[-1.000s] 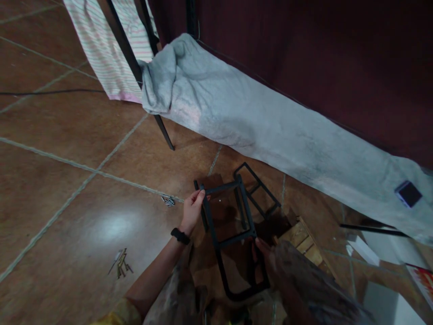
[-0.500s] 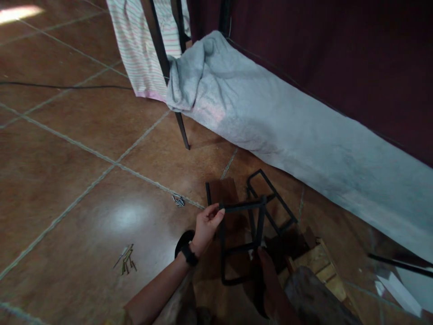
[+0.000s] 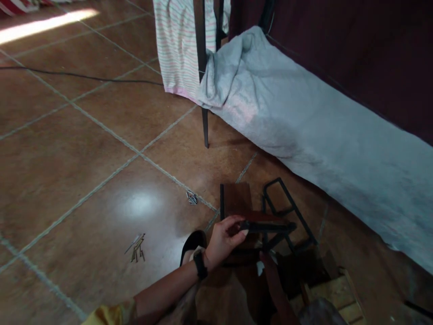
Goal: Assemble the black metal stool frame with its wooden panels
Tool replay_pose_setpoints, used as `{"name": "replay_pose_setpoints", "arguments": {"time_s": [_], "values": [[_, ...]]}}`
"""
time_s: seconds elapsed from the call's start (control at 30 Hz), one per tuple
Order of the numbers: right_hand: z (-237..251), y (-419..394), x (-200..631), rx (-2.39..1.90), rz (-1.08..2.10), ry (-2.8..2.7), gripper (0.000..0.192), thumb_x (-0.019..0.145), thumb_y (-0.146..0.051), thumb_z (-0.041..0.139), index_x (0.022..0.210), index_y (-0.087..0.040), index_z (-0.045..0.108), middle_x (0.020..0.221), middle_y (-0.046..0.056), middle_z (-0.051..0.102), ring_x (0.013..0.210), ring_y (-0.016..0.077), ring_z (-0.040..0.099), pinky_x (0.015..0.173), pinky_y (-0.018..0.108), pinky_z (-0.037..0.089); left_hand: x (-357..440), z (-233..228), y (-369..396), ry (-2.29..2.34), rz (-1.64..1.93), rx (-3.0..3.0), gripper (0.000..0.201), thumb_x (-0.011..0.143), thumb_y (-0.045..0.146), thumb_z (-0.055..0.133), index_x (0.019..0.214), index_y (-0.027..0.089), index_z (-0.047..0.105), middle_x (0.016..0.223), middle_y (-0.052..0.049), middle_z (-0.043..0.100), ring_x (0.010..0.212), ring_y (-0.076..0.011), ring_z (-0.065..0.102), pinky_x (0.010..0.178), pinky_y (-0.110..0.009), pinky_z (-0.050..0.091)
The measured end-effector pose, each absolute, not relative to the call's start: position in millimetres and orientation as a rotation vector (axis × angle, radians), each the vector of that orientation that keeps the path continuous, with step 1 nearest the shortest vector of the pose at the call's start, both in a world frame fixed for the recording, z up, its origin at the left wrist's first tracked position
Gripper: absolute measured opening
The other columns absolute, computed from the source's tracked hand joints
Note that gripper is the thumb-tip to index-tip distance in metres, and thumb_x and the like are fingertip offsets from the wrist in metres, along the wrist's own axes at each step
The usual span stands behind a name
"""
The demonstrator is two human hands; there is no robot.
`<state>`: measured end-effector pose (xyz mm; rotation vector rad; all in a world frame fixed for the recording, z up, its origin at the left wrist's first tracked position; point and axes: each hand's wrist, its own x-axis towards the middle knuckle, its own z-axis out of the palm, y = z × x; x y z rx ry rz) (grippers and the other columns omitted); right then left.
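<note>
My left hand grips the top bar of a black metal frame, which is tipped nearly edge-on to the camera. My right hand, dark and partly hidden below, holds the frame's lower part. A second black metal frame lies on the floor just behind. A dark brown wooden board lies flat under the held frame. I wear a black watch on my left wrist.
A grey cloth stretches along the dark wall. A striped cloth hangs by a black metal leg. Screws and a small metal part lie on the brown tiles. A slatted wooden piece sits bottom right. A black cable crosses the floor.
The held frame has tilted from facing me to nearly flat. Both hands stayed on it. The view has swung so the floor things sit further right and lower.
</note>
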<state>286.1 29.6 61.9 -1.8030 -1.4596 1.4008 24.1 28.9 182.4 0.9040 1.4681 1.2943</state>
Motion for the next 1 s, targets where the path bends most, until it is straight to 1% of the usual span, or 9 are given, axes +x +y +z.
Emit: {"name": "replay_pose_setpoints", "arguments": {"time_s": [0.1, 0.2, 0.3, 0.37, 0.57, 0.77, 0.87, 0.9, 1.0], "values": [[91.5, 37.8, 285.1, -1.758, 1.331, -1.5, 0.052, 0.068, -0.063, 0.062, 0.102, -0.025, 0.069, 0.117, 0.006, 0.064, 0.114, 0.0303, 0.055, 0.094, 0.045, 0.045, 22.5, 186.3, 28.0, 1.468, 1.256, 0.947, 0.03, 0.081, 0.033, 0.064, 0.106, 0.017, 0.066, 0.097, -0.006, 0.068, 0.083, -0.0153, 0.062, 0.072, -0.024, 0.049], [126.2, 56.6, 273.6, -1.815, 1.192, -1.425, 0.059, 0.082, -0.053, 0.052, 0.134, -0.026, 0.049, 0.133, 0.005, 0.055, 0.125, 0.0286, 0.046, 0.101, 0.043, 0.039, 21.6, 188.0, 26.3, 1.487, 1.229, 0.972, 0.031, 0.081, 0.033, 0.062, 0.107, 0.016, 0.064, 0.094, -0.005, 0.067, 0.08, -0.0145, 0.06, 0.07, -0.024, 0.048], [151.4, 80.8, 261.5, -1.827, 1.158, -1.442, 0.064, 0.085, -0.051, 0.05, 0.141, -0.022, 0.039, 0.141, 0.007, 0.046, 0.13, 0.0286, 0.04, 0.107, 0.042, 0.032, 19.8, 189.1, 25.2, 1.473, 1.219, 0.993, 0.032, 0.083, 0.035, 0.06, 0.109, 0.016, 0.062, 0.096, -0.005, 0.066, 0.083, -0.0151, 0.06, 0.073, -0.025, 0.048], [161.3, 96.2, 257.5, -1.793, 1.117, -1.454, 0.062, 0.087, -0.051, 0.048, 0.141, -0.021, 0.04, 0.143, 0.007, 0.044, 0.13, 0.0281, 0.039, 0.107, 0.043, 0.03, 18.0, 189.6, 24.8, 1.434, 1.205, 1.01, 0.034, 0.084, 0.037, 0.059, 0.11, 0.016, 0.061, 0.097, -0.006, 0.066, 0.085, -0.0156, 0.06, 0.075, -0.025, 0.048], [181.6, 127.3, 243.7, -1.536, 1.187, -1.727, 0.044, 0.087, -0.047, 0.047, 0.116, -0.019, 0.062, 0.119, 0.008, 0.062, 0.114, 0.0278, 0.053, 0.099, 0.043, 0.036, 12.4, 188.8, 24.2, 1.371, 1.171, 1.054, 0.035, 0.083, 0.037, 0.061, 0.111, 0.017, 0.06, 0.103, -0.007, 0.063, 0.088, -0.0159, 0.059, 0.075, -0.025, 0.048], [178.9, 134.2, 221.0, -1.492, 1.121, -1.691, 0.04, 0.087, -0.047, 0.044, 0.098, -0.016, 0.067, 0.101, 0.009, 0.066, 0.1, 0.0276, 0.058, 0.087, 0.042, 0.043, 1.9, 186.7, 29.5, 1.253, 1.183, 1.064, 0.041, 0.084, 0.043, 0.059, 0.116, 0.019, 0.059, 0.107, -0.007, 0.063, 0.088, -0.016, 0.06, 0.076, -0.026, 0.048], [172.2, 135.1, 224.0, -1.507, 1.137, -1.635, 0.036, 0.087, -0.046, 0.045, 0.095, -0.017, 0.066, 0.096, 0.008, 0.066, 0.095, 0.0265, 0.06, 0.085, 0.041, 0.044, -16.8, 158.1, 32.3, 1.222, 1.259, 1.025, 0.04, 0.084, 0.044, 0.058, 0.116, 0.021, 0.063, 0.116, -0.008, 0.063, 0.097, -0.0183, 0.06, 0.084, -0.029, 0.047], [171.0, 135.5, 226.4, -1.507, 1.153, -1.636, 0.035, 0.087, -0.045, 0.045, 0.095, -0.018, 0.065, 0.096, 0.007, 0.066, 0.095, 0.0261, 0.06, 0.084, 0.041, 0.044, -27.6, 141.9, 32.3, 1.323, 1.307, 0.929, 0.037, 0.086, 0.045, 0.055, 0.112, 0.021, 0.065, 0.112, -0.008, 0.065, 0.096, -0.0187, 0.061, 0.084, -0.03, 0.047], [170.0, 137.4, 233.4, -1.496, 1.155, -1.689, 0.033, 0.087, -0.044, 0.046, 0.096, -0.019, 0.065, 0.097, 0.006, 0.065, 0.098, 0.0262, 0.059, 0.088, 0.041, 0.043, -72.5, 83.0, 26.5, 1.895, 1.415, 0.297, 0.035, 0.083, 0.045, 0.054, 0.091, 0.014, 0.069, 0.081, -0.007, 0.069, 0.069, -0.0166, 0.061, 0.064, -0.028, 0.048]]}}
